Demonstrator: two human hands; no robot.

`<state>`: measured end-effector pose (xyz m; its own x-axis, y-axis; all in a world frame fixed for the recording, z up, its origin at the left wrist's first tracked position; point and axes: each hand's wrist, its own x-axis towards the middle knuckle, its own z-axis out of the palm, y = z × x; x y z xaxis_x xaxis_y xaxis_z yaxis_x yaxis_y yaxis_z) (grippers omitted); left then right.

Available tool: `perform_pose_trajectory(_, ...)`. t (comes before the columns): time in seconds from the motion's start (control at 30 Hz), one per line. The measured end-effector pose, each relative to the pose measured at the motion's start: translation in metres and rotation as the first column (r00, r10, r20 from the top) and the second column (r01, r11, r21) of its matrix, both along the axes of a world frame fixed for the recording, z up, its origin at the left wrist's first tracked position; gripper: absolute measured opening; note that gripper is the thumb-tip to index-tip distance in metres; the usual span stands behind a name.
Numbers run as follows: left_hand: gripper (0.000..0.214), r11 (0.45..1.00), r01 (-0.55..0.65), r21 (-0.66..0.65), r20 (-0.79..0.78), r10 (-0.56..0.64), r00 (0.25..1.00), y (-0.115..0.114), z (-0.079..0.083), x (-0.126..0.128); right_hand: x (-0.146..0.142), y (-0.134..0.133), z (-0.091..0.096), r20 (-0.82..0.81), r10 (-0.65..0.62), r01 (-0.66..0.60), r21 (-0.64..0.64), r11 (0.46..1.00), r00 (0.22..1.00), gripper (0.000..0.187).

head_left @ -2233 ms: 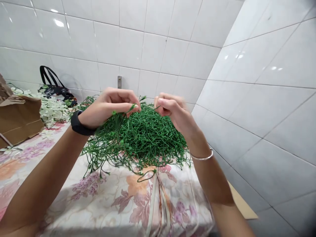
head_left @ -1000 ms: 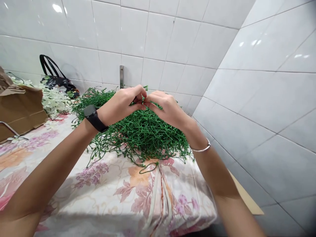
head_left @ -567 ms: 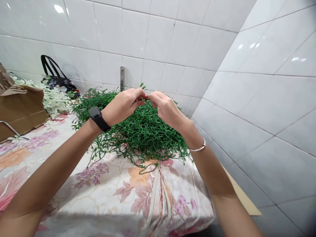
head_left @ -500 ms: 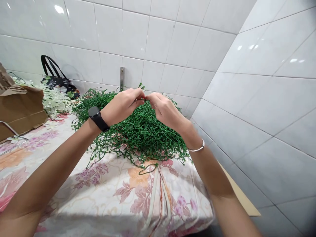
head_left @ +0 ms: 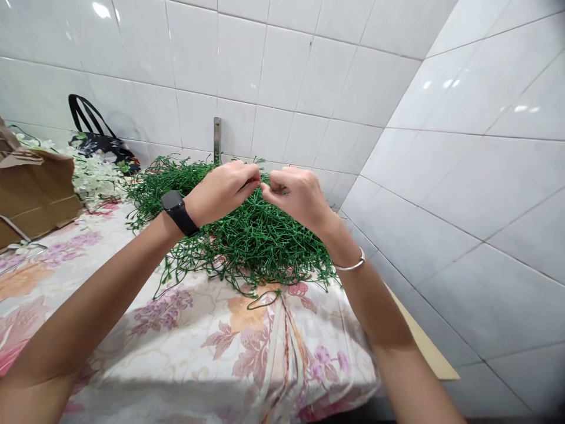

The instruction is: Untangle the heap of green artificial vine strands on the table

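A big tangled pile of thin green artificial stems [head_left: 247,241] lies at the far right corner of a table under a floral cloth [head_left: 176,347]. Both my hands hover just above the pile's top, fingertips almost meeting. My left hand [head_left: 223,189], with a black watch on the wrist, is closed in a pinch on a green stem. My right hand [head_left: 295,194], with a thin silver bangle on the wrist, has its fingers curled and pinched on the same stem. Only a short bit of the stem shows between the fingers.
A brown cardboard box [head_left: 33,194] stands at the left edge. Beside it lie white artificial flowers [head_left: 95,179] and a black bag [head_left: 99,150] against the tiled wall. A tiled side wall runs close along the right of the table. A metal bracket [head_left: 216,140] hangs on the back wall.
My hands came together above the pile and stayed there, pinching a stem. In the last half second the right hand's fingers curled tighter and a small gap opened between the fingertips.
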<state>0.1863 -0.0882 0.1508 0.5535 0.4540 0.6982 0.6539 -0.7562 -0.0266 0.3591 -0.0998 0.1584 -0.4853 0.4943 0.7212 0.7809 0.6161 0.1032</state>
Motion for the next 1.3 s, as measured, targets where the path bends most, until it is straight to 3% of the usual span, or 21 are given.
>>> perform_pose_trajectory(0.13,0.018,0.999,-0.042,0.009,0.044,0.042,0.998,0.003,0.002,-0.007,0.013,0.009,0.005,-0.099,-0.002,0.006,0.032,0.999,0.995,0.035)
perform_pose_trajectory(0.27,0.016,1.000,0.008,-0.029,0.092,-0.005,0.996,0.007,0.003,-0.011,0.027,0.029,0.003,-0.123,0.044,-0.042,0.017,0.999,0.991,0.035)
perform_pose_trajectory(0.43,0.017,0.995,0.081,-0.052,0.119,-0.074,0.990,0.007,0.001,-0.008,0.035,0.052,-0.012,-0.046,-0.078,0.073,-0.096,0.993,0.996,0.032)
perform_pose_trajectory(0.53,0.018,0.994,0.088,-0.066,0.144,-0.078,0.986,0.006,0.002,-0.007,0.033,0.053,-0.015,-0.036,-0.098,0.093,-0.131,0.987,0.995,0.031)
perform_pose_trajectory(0.6,0.018,0.995,0.074,-0.071,0.155,-0.063,0.986,0.005,0.003,-0.008,0.028,0.045,-0.011,-0.087,-0.045,0.033,-0.135,0.990,0.995,0.031)
perform_pose_trajectory(0.67,0.019,0.996,0.054,-0.068,0.157,-0.043,0.987,0.005,0.003,-0.008,0.021,0.033,-0.004,-0.151,0.078,-0.108,-0.197,0.974,0.985,0.032)
perform_pose_trajectory(0.73,0.019,0.997,0.051,-0.062,0.157,-0.040,0.987,0.005,0.003,-0.007,0.013,0.019,0.002,-0.208,0.207,-0.266,-0.313,0.912,0.956,0.036)
perform_pose_trajectory(0.83,0.018,0.996,0.072,-0.055,0.158,-0.063,0.985,0.001,0.002,-0.003,0.005,0.002,0.009,-0.245,0.303,-0.385,-0.452,0.805,0.921,0.033)
perform_pose_trajectory(0.93,0.019,0.992,0.113,-0.051,0.174,-0.102,0.979,-0.007,0.001,0.003,0.003,-0.005,0.011,-0.276,0.342,-0.438,-0.493,0.752,0.898,0.029)
perform_pose_trajectory(1.07,0.018,0.986,0.165,-0.030,0.214,-0.154,0.965,-0.016,0.005,0.005,0.007,-0.004,0.012,-0.338,0.339,-0.467,-0.454,0.759,0.878,0.025)
perform_pose_trajectory(1.2,0.016,0.990,0.142,0.011,0.231,-0.141,0.963,-0.018,0.008,0.001,0.009,-0.001,0.011,-0.342,0.336,-0.473,-0.504,0.722,0.878,0.024)
perform_pose_trajectory(1.3,0.016,0.987,0.159,-0.011,0.220,-0.153,0.963,-0.017,0.008,0.001,0.008,0.000,0.008,-0.278,0.338,-0.436,-0.498,0.749,0.899,0.023)
